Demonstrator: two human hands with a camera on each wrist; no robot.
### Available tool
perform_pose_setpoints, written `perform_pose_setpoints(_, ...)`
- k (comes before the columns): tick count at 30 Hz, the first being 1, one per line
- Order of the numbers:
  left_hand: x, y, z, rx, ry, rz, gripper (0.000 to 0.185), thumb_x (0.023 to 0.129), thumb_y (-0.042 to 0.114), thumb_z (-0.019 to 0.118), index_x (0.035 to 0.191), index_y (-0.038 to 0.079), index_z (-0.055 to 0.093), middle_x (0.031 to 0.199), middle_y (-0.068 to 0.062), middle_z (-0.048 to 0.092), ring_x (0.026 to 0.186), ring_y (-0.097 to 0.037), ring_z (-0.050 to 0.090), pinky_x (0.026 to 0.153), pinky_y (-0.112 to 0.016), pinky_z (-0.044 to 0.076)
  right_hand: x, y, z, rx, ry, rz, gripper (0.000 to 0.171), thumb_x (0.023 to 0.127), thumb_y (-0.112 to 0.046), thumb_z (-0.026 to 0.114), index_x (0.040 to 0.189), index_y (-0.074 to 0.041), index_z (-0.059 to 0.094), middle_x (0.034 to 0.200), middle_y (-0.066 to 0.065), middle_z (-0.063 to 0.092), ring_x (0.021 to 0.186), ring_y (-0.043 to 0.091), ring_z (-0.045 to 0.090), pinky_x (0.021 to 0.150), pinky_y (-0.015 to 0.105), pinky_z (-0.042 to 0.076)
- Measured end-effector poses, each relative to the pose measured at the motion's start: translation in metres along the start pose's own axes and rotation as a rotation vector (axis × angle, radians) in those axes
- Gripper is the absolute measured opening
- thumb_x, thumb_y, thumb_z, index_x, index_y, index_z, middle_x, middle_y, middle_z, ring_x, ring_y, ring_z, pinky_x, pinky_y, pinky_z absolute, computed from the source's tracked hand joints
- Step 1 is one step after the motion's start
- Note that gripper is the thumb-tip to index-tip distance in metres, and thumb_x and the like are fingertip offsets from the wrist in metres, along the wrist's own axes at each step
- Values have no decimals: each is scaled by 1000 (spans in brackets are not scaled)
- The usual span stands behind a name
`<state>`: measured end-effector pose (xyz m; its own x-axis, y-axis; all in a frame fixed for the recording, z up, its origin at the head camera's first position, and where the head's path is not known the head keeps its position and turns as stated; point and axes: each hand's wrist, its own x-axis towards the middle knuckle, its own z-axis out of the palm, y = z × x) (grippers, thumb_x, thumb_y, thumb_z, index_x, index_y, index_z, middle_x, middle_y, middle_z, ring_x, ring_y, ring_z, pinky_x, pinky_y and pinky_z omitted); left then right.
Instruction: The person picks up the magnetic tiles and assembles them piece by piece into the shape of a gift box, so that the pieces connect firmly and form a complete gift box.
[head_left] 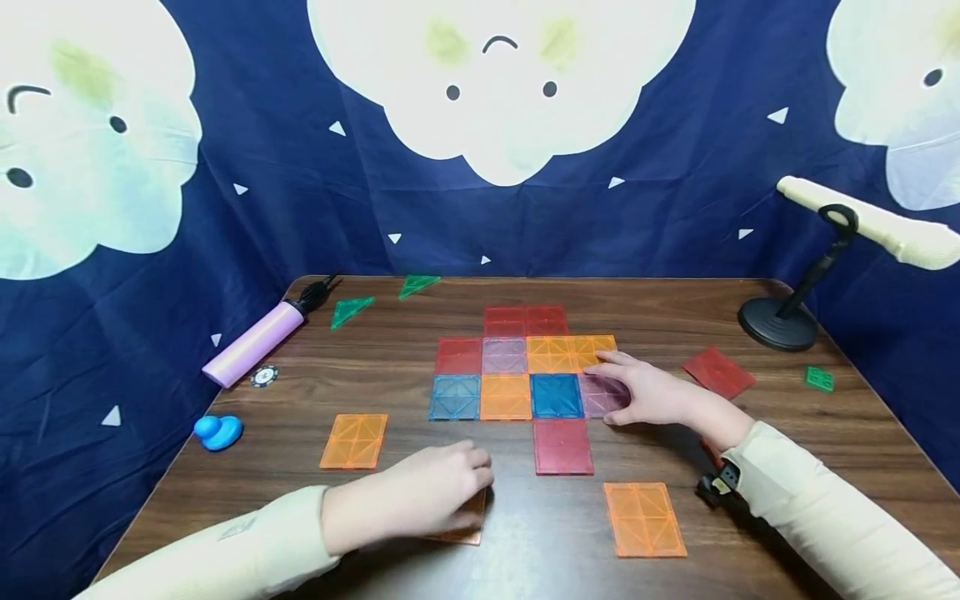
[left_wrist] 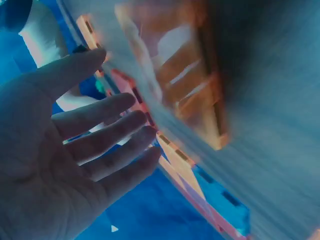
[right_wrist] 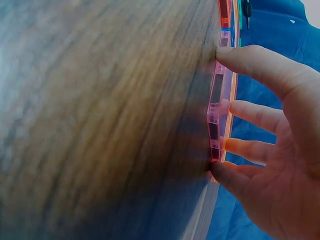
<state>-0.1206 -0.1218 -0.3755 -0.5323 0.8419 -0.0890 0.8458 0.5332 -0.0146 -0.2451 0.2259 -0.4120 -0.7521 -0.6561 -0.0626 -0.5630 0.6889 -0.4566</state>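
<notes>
Pink tile (head_left: 602, 394), a translucent square at the right end of the flat mosaic (head_left: 517, 367) in the middle of the head view, lies on the table (head_left: 420, 450) under the right hand (head_left: 651, 392). It looks like thin, rigid plastic, probably light, with a smooth face likely to slide on the wood rather than lift, so the edges are the sensible place to take it. That is where the fingers are: in the right wrist view the thumb presses one corner of the tile's edge (right_wrist: 218, 120) and a finger (right_wrist: 235, 180) the other, with the remaining fingers loosely spread past it. The tile sits flat, touching the blue tile (head_left: 557, 396) to its left and the orange tiles (head_left: 570, 353) above it.

The right forearm comes in from the lower right of the frame, wrist low, palm down over the tile.

The left hand (head_left: 420, 500) rests palm down near the lower centre of the frame on a loose orange tile (head_left: 461, 523), mostly hiding it. In the left wrist view its fingers are straight and slightly fanned, not curled round anything. Other loose orange tiles lie at lower right (head_left: 645, 518) and centre left (head_left: 354, 441), well apart from the mosaic.
</notes>
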Motion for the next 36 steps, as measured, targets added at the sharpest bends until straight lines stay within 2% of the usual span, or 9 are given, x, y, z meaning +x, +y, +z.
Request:
perform_pose_setpoints(4,-24,2,6,-16,-49,-25,48,78,39,88,114,10,74,115,1,65,106,-13,58,84,-25,54,-2,-1,-2,13,-9,4,73,82,-24,83,146,-3,54,155,31,36,141,53,32,107,68,34)
perform_pose_setpoints(6,-29,1,10,-39,-33,-25,53,80,32,88,123,7,72,125,-4,64,116,-16,58,92,-27,52,-2,-2,-4,12,-4,1,73,83,-24,84,146,-3,54,155,31,36,141,53,32,106,68,35)
perform_pose_setpoints(8,-30,-2,15,-56,13,-8,54,81,23,86,129,4,69,130,-8,63,121,-19,58,97,-29,51,-2,-2,-4,9,5,-6,73,82,-24,83,146,-3,54,155,32,36,141,54,33,106,68,35)
perform_pose_setpoints(10,-25,-5,17,-62,53,7,51,83,16,83,130,1,68,131,-10,63,121,-21,59,99,-30,50,-2,-3,-6,11,13,-10,73,82,-24,83,145,-3,54,154,32,36,140,54,34,106,68,35)
perform_pose_setpoints(13,-13,-13,17,-46,71,17,51,84,15,83,130,-1,68,131,-13,63,121,-24,60,99,-31,50,-2,-3,-6,14,16,-15,72,81,-24,83,144,-3,55,153,33,36,139,55,35,105,69,36)
perform_pose_setpoints(18,8,-21,17,-1,61,17,50,86,19,83,130,-1,67,132,-14,64,120,-26,60,101,-32,49,-2,-3,-5,11,2,-8,71,82,-27,83,144,-4,56,154,33,35,139,55,34,105,69,35)
perform_pose_setpoints(26,33,-24,17,26,25,10,50,90,24,80,132,0,66,135,-13,63,124,-27,58,104,-30,47,-2,-3,-4,15,-3,-7,70,82,-27,83,143,-3,57,154,33,36,139,55,34,106,68,35)
perform_pose_setpoints(33,45,-25,16,42,29,5,51,91,28,80,132,2,66,134,-11,65,118,-24,60,101,-28,48,-1,-2,-3,15,1,-9,70,81,-26,83,142,-2,58,154,33,36,140,55,32,107,68,34)
perform_pose_setpoints(36,46,-26,17,19,19,-5,51,90,29,81,132,2,67,134,-11,65,117,-24,60,100,-28,48,0,-2,-2,16,0,-12,69,81,-25,83,141,-2,58,153,33,37,140,55,32,107,68,34)
